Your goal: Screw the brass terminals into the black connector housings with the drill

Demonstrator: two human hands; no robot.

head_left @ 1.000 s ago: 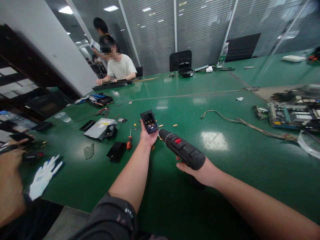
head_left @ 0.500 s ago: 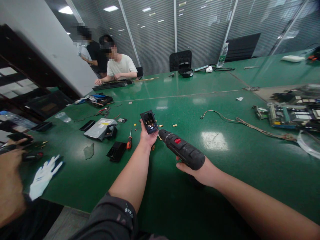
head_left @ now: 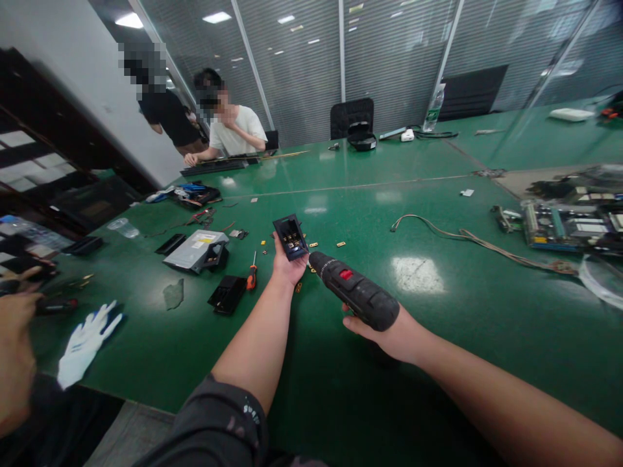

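Observation:
My left hand (head_left: 288, 267) grips a small black plastic housing (head_left: 291, 235), tilted so its open side with brass-coloured metal parts faces me. In my right hand (head_left: 389, 334) is a black cordless drill (head_left: 354, 285) with a red switch on top. The drill's tip is at the lower right edge of the housing; I cannot tell whether it touches a screw. Small brass-coloured pieces (head_left: 341, 244) lie on the green table around the housing. An orange-handled screwdriver (head_left: 252, 277) and another black housing (head_left: 227, 294) lie left of my left hand.
A silver drive-like box (head_left: 192, 250) and a white glove (head_left: 87, 344) lie to the left. Circuit boards (head_left: 559, 224) and a cable (head_left: 470, 235) are on the right. A co-worker's hand (head_left: 17, 331) is at the left edge. Another person (head_left: 236, 130) sits across the table.
My hands, the housing and the drill have hardly moved. Across the table, the seated person has raised one hand towards the head. The standing person behind has shifted left.

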